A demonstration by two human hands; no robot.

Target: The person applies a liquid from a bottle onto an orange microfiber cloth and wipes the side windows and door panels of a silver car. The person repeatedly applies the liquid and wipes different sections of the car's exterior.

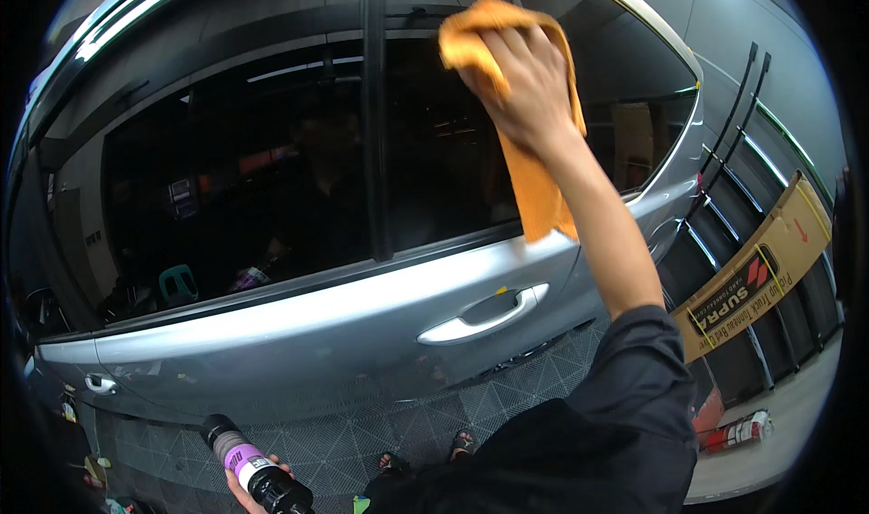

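My right hand presses an orange cloth against the dark rear side window of a silver car. Part of the cloth is bunched around the fingers, and a long fold hangs down to the window's lower edge. At the lower left, my left hand holds a dark bottle with a purple and white label, tilted. Most of that hand is hidden behind the bottle. Below the window is the silver door handle, with a small yellow mark beside it.
A long printed cardboard box leans against dark panels at the right. A red cylinder lies on the floor near it. Patterned grey floor tiles run beneath the car door. Small items lie on the floor at the lower left.
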